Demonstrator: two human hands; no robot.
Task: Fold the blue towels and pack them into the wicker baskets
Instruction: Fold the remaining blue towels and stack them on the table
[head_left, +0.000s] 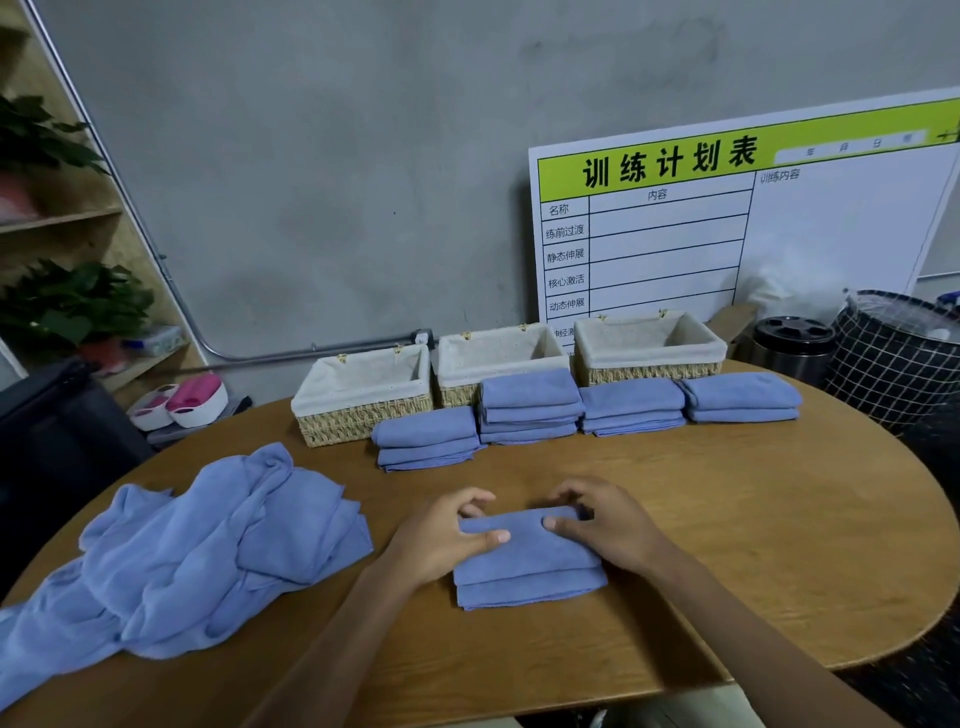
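Between my hands, right at the near middle of the surface (727, 519), lies the folded towel (524, 556), its long axis running left to right so that each short end meets one palm. My left hand (441, 535) grips the left end, thumb pressed on top and fingers curled round the far edge; my right hand (602, 525) holds the right end the same way, thumb on the cloth, fingers hooked over the far side. Both sit equally close, so neither has the advantage, and I judge the lift will be two-handed. Off beyond my left hand sprawls the heap of unfolded towels (197, 545), near but not touching the one I hold. Straight ahead, well past my fingertips, four folded stacks (530, 408) stand in a row, and just behind them the three wicker baskets (363, 397), all lined and showing no towels inside. The carry I expect is forward and away, with the towel's length already parallel to the row of stacks.
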